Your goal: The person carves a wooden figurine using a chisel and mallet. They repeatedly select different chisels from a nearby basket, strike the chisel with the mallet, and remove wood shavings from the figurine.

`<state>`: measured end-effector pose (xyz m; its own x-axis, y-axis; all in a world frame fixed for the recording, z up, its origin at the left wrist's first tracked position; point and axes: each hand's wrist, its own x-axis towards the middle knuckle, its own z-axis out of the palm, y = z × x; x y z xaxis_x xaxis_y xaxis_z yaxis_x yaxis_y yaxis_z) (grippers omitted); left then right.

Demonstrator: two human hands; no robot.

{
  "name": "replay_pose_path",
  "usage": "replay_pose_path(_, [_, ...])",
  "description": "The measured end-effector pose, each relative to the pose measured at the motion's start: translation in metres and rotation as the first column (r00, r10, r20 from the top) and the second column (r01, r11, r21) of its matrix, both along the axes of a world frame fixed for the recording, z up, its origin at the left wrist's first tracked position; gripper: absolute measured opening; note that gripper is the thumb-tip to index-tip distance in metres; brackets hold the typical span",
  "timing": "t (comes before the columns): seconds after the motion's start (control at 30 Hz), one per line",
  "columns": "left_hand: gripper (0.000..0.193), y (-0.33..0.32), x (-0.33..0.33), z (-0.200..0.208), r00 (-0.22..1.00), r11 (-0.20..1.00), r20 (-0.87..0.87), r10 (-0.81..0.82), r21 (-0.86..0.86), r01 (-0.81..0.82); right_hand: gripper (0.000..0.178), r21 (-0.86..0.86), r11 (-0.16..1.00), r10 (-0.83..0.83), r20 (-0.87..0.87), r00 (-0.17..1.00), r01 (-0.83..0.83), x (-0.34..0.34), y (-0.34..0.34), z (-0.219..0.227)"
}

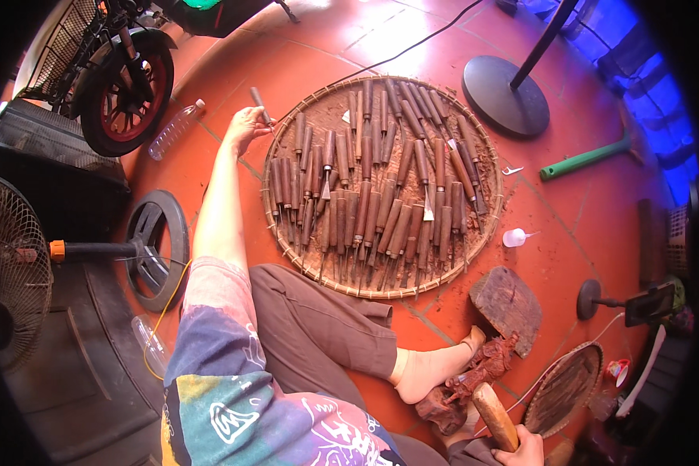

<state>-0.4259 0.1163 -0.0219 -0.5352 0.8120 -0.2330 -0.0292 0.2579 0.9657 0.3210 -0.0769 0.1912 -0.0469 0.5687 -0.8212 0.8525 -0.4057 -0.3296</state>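
Note:
My left hand (247,129) is closed around a slim tool with a greyish handle (257,99), just outside the left rim of a round woven tray (283,242). The tool's lower end is too small to make out. Many wood-handled carving chisels (400,229) lie in the tray, a few with bright flat blades showing. At the lower right, my right hand (523,450) grips a thick wooden mallet (495,416). Beside the mallet head is a reddish-brown carved wooden figure (481,368), against my bare foot (436,371). A wooden block (507,309) touches its far end.
A small white bottle (514,238) and a green-handled tool (586,161) are right of the tray. A black stand base (506,97) stands behind. Leftward are a plastic bottle (176,130), a motorbike wheel (124,93) and a fan (12,272). A smaller basket (565,388) sits lower right.

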Motion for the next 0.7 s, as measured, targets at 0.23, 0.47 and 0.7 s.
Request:
replay_pose_path(0.23, [0.029,0.014,0.032,-0.007,0.971,0.989,0.186,-0.147,0.020,0.146,0.028,0.007,0.997,0.072,0.040,0.997,-0.073,-0.002,0.005,0.002])
replay_pose_path(0.47, [0.036,0.036,0.071,-0.030,0.990,0.961,-0.040,-0.134,-0.248,0.120,0.027,-0.002,0.999,0.048,0.022,0.999,-0.048,0.000,0.005,-0.002])
replay_pose_path(0.7, [0.034,-0.037,0.034,-0.031,0.909,0.942,-0.416,-0.020,-0.313,-0.122,0.027,-0.025,0.998,0.062,0.031,0.998,-0.061,0.003,0.002,-0.005])
